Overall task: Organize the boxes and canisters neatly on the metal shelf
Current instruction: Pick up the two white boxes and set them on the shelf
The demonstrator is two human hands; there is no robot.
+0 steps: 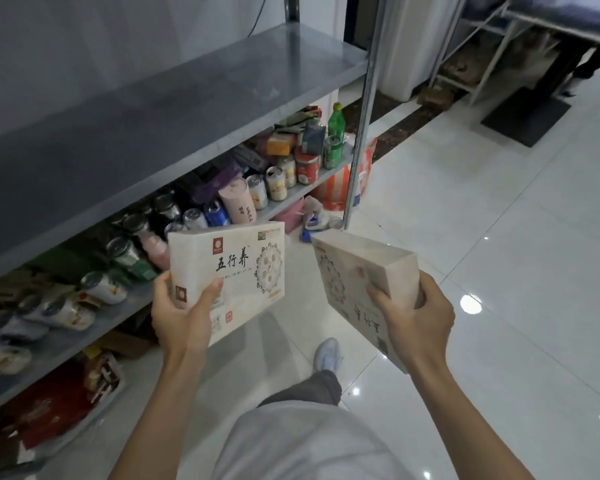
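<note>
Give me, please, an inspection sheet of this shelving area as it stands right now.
Surface: grey metal top shelf; lower tier packed with goods.
Job's things: two matching pale boxes, both off the shelf; left box faces the camera, right box is tilted; pink canister leans among the cans.
Clutter: several cans tipped over at the left; green bottle at the far end.
Grips: left grip holds the left box at its lower corner; right grip holds the right box.
Cables: one dark cable on the wall.
Surroundings: glossy tiled floor, striped bag by the post, white frame beyond.
</note>
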